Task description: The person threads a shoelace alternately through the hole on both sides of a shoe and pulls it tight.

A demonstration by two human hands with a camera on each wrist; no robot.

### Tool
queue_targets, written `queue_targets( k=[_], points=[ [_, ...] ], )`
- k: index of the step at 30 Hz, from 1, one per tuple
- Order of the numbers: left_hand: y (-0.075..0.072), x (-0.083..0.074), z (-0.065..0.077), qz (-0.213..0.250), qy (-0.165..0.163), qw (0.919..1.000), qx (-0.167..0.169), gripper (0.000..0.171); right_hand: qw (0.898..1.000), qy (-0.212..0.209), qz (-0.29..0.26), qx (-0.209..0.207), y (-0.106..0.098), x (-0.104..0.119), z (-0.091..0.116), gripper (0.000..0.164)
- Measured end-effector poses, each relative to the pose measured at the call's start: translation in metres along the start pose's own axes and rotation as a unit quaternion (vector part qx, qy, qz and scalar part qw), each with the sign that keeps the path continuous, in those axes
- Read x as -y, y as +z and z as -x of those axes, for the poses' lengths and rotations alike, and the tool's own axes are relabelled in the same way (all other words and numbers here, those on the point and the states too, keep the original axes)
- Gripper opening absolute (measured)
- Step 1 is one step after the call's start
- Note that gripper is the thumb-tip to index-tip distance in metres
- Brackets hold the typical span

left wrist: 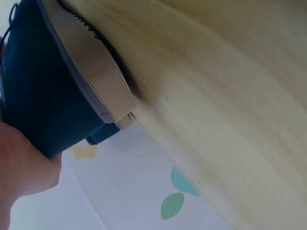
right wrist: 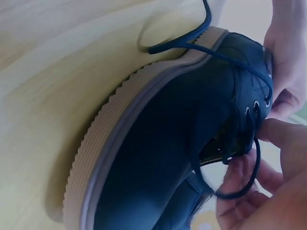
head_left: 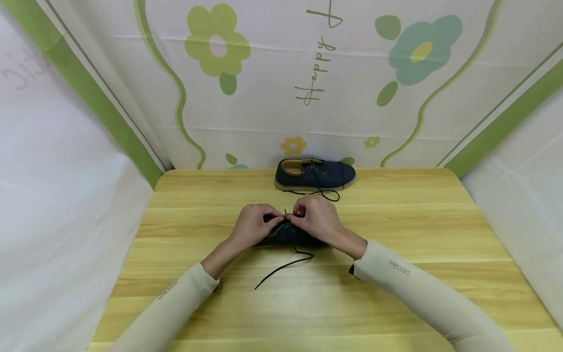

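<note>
A dark blue lace-up shoe (head_left: 279, 237) lies sideways on the wooden table, toe to the right, under both hands. My left hand (head_left: 252, 227) grips the shoe's upper edge beside the eyelets, thumb and index finger close together; its exact grip is partly hidden. In the left wrist view, that hand (left wrist: 26, 163) is against the blue upper. With thumb and fingers, my right hand (head_left: 318, 217) pinches the dark shoelace (right wrist: 232, 195) at the far row of eyelets. A lace loop hangs by these fingers. The other lace end (head_left: 283, 267) trails toward the table's front.
A second blue shoe (head_left: 332, 174), its lace (head_left: 330, 196) loose, stands at the table's back edge, toe right. Behind it hangs a white curtain (head_left: 268, 107) printed with flowers. The wooden table (head_left: 396, 288) extends to both sides.
</note>
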State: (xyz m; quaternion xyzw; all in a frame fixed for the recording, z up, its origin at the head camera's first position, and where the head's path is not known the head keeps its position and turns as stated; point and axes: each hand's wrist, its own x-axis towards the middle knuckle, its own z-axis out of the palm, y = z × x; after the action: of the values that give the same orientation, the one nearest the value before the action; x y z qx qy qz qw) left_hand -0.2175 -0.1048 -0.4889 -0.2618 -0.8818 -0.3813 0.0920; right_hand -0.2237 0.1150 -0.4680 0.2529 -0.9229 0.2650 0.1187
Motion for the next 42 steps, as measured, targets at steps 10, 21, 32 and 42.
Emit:
queue_targets(
  k=[10,21,32,42],
  points=[
    [-0.002,-0.001,-0.001,-0.012,-0.001,0.9999,0.010,0.003,0.993,-0.006,-0.093,0.070,-0.001,-0.008,-0.007,0.010],
    [-0.001,-0.001,-0.001,-0.007,-0.008,0.9998,0.015,0.006,0.941,0.126,-0.239,0.205,-0.006,-0.012,-0.021,0.014],
    [0.001,-0.002,-0.001,0.001,-0.018,0.9998,0.008,0.004,0.910,0.168,-0.315,0.212,-0.009,-0.014,-0.021,0.014],
    [0.001,-0.001,-0.001,0.002,-0.020,0.9998,0.009,0.009,0.895,0.173,-0.380,0.157,-0.014,-0.021,-0.021,0.020]
  ],
)
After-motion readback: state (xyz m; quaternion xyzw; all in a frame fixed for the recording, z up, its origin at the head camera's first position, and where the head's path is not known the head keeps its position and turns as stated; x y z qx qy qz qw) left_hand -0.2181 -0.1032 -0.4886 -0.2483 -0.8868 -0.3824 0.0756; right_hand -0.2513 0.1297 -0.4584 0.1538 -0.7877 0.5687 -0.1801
